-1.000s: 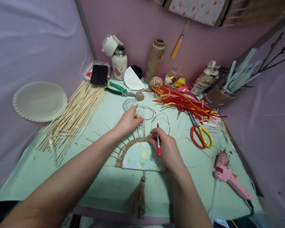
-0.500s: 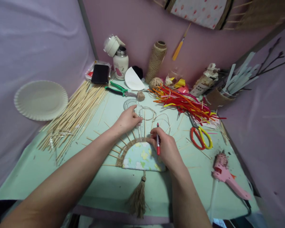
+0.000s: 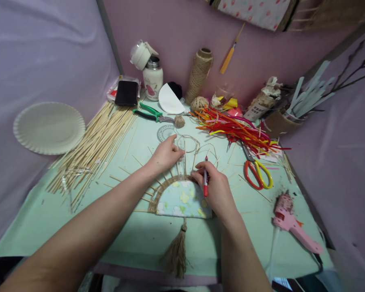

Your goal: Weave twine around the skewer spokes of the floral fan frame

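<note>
A half-round panel of pale blue flowered fabric (image 3: 182, 200) lies on the table, edged with a twine-wrapped band (image 3: 158, 194). Thin wooden sticks fan out from its curve, and a twine tassel (image 3: 178, 249) hangs from its straight side. My left hand (image 3: 166, 156) pinches a clear ruler (image 3: 181, 166) that stretches along the sticks down to the band. My right hand (image 3: 214, 182) has a red marker (image 3: 205, 186) tucked between its fingers, tip pointing away from me. The fingertips of that hand rest by the band's upper right part; the panel's right edge is partly covered by it.
Bamboo sticks (image 3: 91, 142) and a paper plate (image 3: 48, 127) lie left. Pliers (image 3: 153, 115), a protractor (image 3: 166, 133), a twine cone (image 3: 199, 75) and a bottle (image 3: 153, 81) are behind. Pipe cleaners (image 3: 237, 132), scissors (image 3: 258, 174) and a pink glue gun (image 3: 295, 227) occupy the right.
My right hand has shifted slightly right along the band, and the marker leans a little more. My left hand stays on the ruler. The view has moved slightly.
</note>
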